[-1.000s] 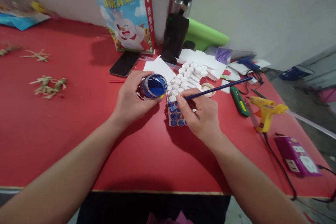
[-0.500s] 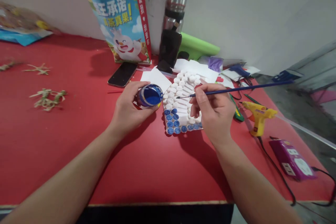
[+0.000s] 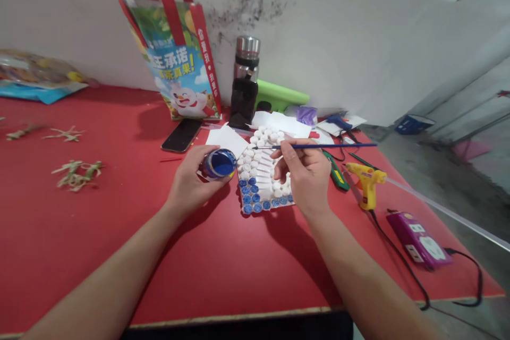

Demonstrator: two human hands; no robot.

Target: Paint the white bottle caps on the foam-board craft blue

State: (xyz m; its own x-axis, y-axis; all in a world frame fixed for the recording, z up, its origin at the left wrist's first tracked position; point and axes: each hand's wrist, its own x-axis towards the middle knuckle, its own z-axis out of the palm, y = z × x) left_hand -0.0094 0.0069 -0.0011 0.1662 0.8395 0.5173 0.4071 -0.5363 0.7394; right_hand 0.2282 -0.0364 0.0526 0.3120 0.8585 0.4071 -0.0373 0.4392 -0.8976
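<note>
My left hand [image 3: 190, 179] is closed around a small jar of blue paint [image 3: 221, 163], its open mouth tilted toward me. Between the thumb and fingers of my right hand [image 3: 305, 172] is a thin paintbrush [image 3: 338, 145], held nearly level with its tip pointing left. The brush tip hovers above a board covered with small rolled paper pieces [image 3: 249, 160]. Along its left and front edges the rolls are blue [image 3: 247, 199]; the others are white. My right hand hides part of the board's right side.
Right of the board lie a green cutter [image 3: 337, 172], a yellow glue gun [image 3: 365, 183] and a purple power strip [image 3: 420, 240] with cords. Behind stand a bag [image 3: 183, 74], a bottle [image 3: 244, 82] and a phone [image 3: 182, 135]. Straw figures [image 3: 77, 174] lie at left.
The camera view has tilted up and shifted, showing more wall and the bag's handles. The brush has turned more level, its tip now over the upper white rolls. Both grips stay the same.
</note>
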